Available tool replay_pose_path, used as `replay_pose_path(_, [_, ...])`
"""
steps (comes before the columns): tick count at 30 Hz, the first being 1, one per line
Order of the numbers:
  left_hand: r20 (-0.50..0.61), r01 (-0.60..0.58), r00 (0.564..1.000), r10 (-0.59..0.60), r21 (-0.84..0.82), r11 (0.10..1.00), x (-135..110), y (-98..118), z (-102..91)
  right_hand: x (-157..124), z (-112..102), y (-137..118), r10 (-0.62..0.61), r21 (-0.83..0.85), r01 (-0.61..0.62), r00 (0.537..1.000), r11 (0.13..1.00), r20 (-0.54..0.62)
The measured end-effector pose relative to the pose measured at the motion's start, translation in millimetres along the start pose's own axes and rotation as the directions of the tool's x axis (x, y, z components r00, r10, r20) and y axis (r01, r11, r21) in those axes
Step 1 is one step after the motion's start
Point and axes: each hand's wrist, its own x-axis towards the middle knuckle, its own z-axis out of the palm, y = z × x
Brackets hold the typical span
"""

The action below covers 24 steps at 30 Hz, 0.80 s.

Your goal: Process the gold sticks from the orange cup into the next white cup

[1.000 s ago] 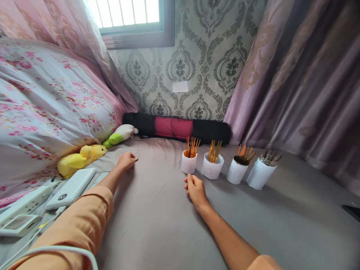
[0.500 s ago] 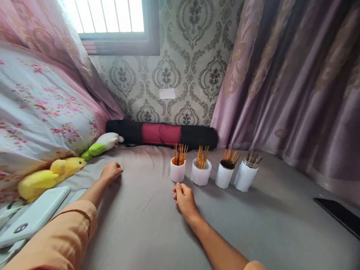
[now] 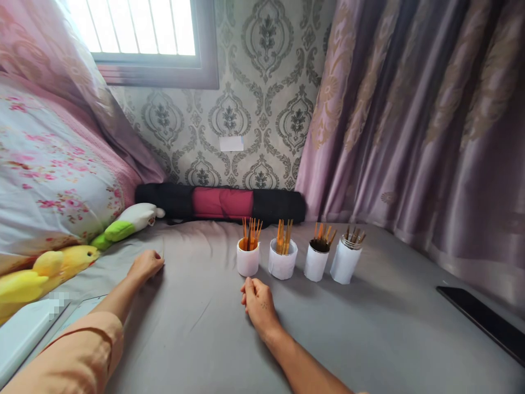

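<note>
My left hand is closed in a pinch on a thin stick standing up from the fingertips, low over the grey sheet. My right hand is curled shut just in front of the leftmost white pot; whatever its fingers may hold is hidden. That pot has thin orange-brown sticks in it. To its right stand a wider white pot, a white-wrapped can and a white-wrapped glass jar, each with sticks upright inside.
A black and red roll lies along the wall. Plush toys, one yellow and one green and white, rest at left. A white device is near my left sleeve, and a black phone lies at right.
The view has shifted slightly right and up, so everything appears further left and lower. Both hands keep nearly the same pose and place beside the pots.
</note>
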Motion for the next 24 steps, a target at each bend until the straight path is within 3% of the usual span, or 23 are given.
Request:
replay_pose_path(7, [0.057, 0.045, 0.997, -0.043, -0.023, 0.999, 1, -2, 4.0, -1, 0, -2, 0.028, -0.011, -0.028, 1.000, 1.000, 0.002])
replay_pose_path(18, [0.036, 0.077, 0.996, -0.076, -0.022, 0.997, -1, 2, 3.1, -1, 0, -3, 0.027, -0.005, -0.027, 1.000, 1.000, -0.001])
replay_pose_path(24, [0.052, 0.171, 0.985, -0.165, -0.170, 0.970, -7, 10, -0.7, -2, -1, -4, 0.033, -0.011, -0.033, 0.999, 0.999, 0.004])
